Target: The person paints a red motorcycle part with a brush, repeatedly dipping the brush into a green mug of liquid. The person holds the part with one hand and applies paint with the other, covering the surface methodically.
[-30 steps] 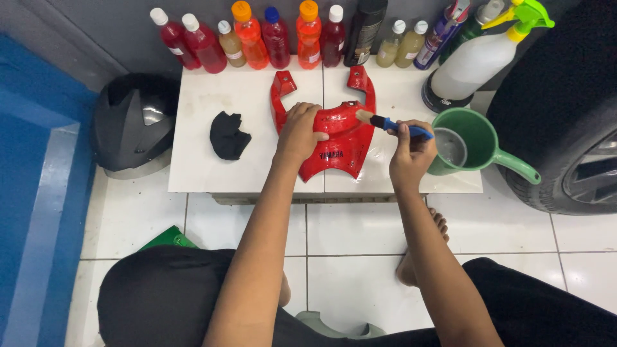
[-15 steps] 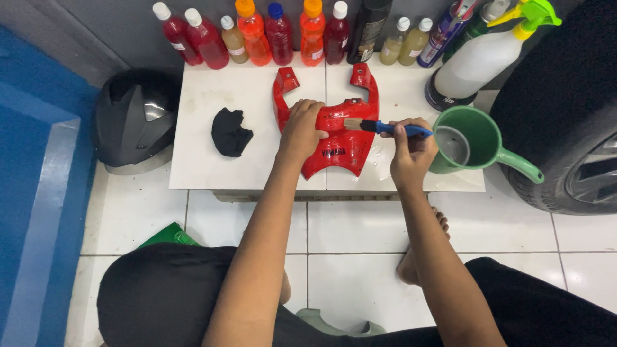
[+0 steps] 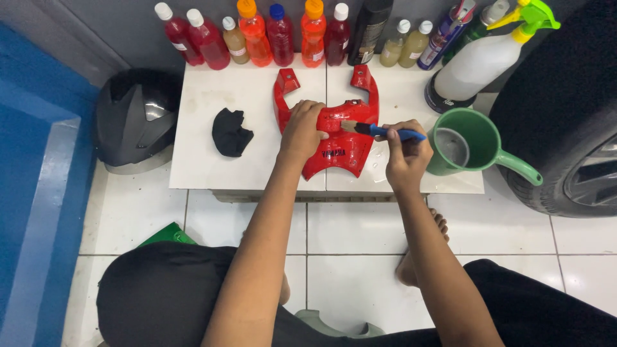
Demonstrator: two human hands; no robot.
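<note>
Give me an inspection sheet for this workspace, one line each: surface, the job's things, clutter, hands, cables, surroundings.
Surface: low white tiled platform on a white tiled floor; looks wet near the front edge.
Job's things: red plastic panel lying flat on the platform; blue-handled brush with its bristles on the panel.
Clutter: black cloth left of the panel; green jug to the right; row of bottles along the back; white spray bottle.
Hands: left hand pressed on the panel; right hand with fingers closed on the brush.
Cables: nothing seen.
Surroundings: black helmet-shaped cover on the left, car tyre on the right, blue wall at far left.
</note>
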